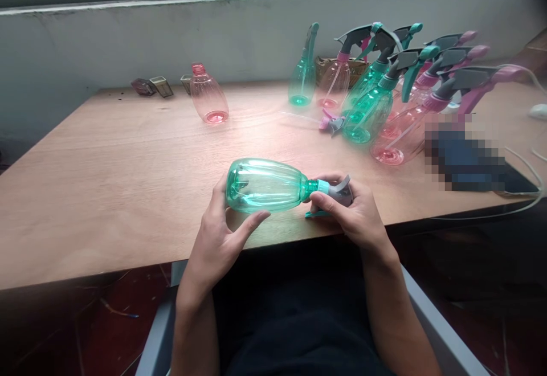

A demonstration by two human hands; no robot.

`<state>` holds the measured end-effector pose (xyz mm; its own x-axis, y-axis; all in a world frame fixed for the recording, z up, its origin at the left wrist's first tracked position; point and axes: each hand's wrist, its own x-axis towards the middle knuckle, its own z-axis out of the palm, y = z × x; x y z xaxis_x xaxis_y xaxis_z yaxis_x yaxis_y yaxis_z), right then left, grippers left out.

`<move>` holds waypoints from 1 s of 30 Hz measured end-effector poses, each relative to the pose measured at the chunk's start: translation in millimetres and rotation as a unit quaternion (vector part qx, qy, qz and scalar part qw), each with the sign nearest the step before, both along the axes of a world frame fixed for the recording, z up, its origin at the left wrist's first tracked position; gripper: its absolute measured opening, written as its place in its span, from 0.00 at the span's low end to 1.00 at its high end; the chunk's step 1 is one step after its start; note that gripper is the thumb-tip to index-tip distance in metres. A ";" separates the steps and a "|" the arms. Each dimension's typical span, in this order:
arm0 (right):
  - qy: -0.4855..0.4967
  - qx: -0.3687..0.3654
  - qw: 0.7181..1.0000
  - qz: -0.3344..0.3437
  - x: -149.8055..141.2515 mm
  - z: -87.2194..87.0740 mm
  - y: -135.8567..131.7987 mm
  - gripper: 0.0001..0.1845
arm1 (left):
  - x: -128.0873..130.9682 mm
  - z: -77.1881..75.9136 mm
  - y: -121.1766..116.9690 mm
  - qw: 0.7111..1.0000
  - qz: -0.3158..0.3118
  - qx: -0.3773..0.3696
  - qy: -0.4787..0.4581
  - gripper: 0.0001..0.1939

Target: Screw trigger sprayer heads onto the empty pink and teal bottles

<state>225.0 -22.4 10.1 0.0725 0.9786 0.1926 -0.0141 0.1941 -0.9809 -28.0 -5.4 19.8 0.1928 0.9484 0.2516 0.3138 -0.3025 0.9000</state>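
A clear green spray bottle lies sideways in the air between my hands, over the table's front edge. My left hand cups its base, thumb along the near side and fingers hidden behind. Around the grey and teal spray head at the bottle's neck, my right hand is closed, with its thumb by the teal collar. The spray head's teal trigger points down toward the table. Beyond my hands stands a pink bottle without a spray head. A loose pink and grey spray head with its tube lies on the table.
Several green and pink spray bottles stand grouped at the back right, before a woven basket. A pixelated dark device and a white cable lie at right. Small boxes sit by the wall on the wooden table.
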 end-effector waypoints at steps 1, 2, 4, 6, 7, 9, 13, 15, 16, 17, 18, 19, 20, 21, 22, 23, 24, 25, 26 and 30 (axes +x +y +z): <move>-0.001 -0.001 1.000 0.000 0.0 0.1 -0.1 0.17 | 0.1 0.0 -0.2 1.000 0.000 0.000 0.001 0.31; 0.000 -0.003 1.000 0.001 0.0 0.2 -0.2 0.17 | 0.2 0.1 -0.5 1.000 0.001 0.001 0.002 0.31; 0.002 -0.006 1.000 0.003 0.0 0.3 -0.5 0.17 | 0.3 0.2 -0.9 1.000 0.003 0.001 0.002 0.31; 0.003 -0.007 1.000 0.005 -0.2 0.4 -0.7 0.17 | 0.1 0.2 -1.2 1.000 0.004 0.000 0.001 0.31; 0.003 -0.007 1.000 0.004 -0.3 0.5 -0.8 0.17 | 0.0 0.1 -1.2 1.000 0.004 0.000 0.001 0.31; 0.002 -0.006 1.000 0.003 -0.5 0.9 -1.0 0.17 | -0.3 -0.1 -1.1 1.000 0.004 0.000 0.001 0.30; 0.010 -0.012 1.000 0.002 -0.5 1.4 -1.1 0.16 | -0.6 -1.1 -0.9 1.000 0.004 0.000 -0.001 0.31; 0.014 -0.012 1.000 0.003 -0.4 1.0 -1.1 0.15 | -0.4 -1.6 -0.9 1.000 0.003 -0.001 -0.004 0.31; 0.015 -0.010 1.000 0.004 -0.4 0.6 -1.0 0.15 | -0.2 -1.7 -0.9 1.000 0.004 -0.001 -0.005 0.31; 0.017 -0.008 1.000 0.004 -0.3 0.1 -1.0 0.15 | 0.0 -1.8 -1.0 1.000 0.004 -0.001 -0.005 0.31; 0.021 -0.006 1.000 0.005 -0.3 -0.4 -0.9 0.15 | 0.3 -1.7 -1.0 1.000 0.005 -0.002 -0.005 0.31; 0.026 -0.005 1.000 0.007 -0.3 -0.8 -0.9 0.15 | 0.5 -1.6 -1.1 1.000 0.006 -0.004 -0.004 0.32; 0.030 -0.005 1.000 0.008 -0.3 -1.2 -0.9 0.15 | 0.8 -1.4 -1.1 1.000 0.007 -0.006 -0.004 0.32; 0.033 -0.005 0.999 0.009 -0.3 -1.4 -1.0 0.15 | 0.9 -1.3 -1.2 1.000 0.007 -0.006 -0.005 0.32; 0.034 -0.005 0.999 0.010 -0.2 -1.5 -1.1 0.15 | 1.1 -1.2 -1.1 1.000 0.006 -0.007 -0.007 0.32; 0.034 -0.004 0.999 0.010 -0.2 -1.4 -1.3 0.14 | 1.1 -1.2 -1.0 1.000 0.006 -0.005 -0.008 0.32; 0.034 -0.003 0.999 0.009 -0.1 -1.3 -1.4 0.14 | 1.1 -1.4 -0.9 1.000 0.005 -0.004 -0.009 0.32; 0.034 -0.002 0.999 0.009 -0.1 -1.0 -1.6 0.14 | 1.1 -1.6 -0.7 1.000 0.005 -0.003 -0.009 0.32; 0.034 0.000 0.999 0.009 0.0 -0.7 -1.7 0.14 | 1.0 -2.0 -0.5 1.000 0.005 -0.004 -0.008 0.31; 0.024 0.007 1.000 0.007 0.1 0.6 -1.7 0.13 | 0.6 -3.4 0.2 1.000 0.009 -0.002 -0.007 0.31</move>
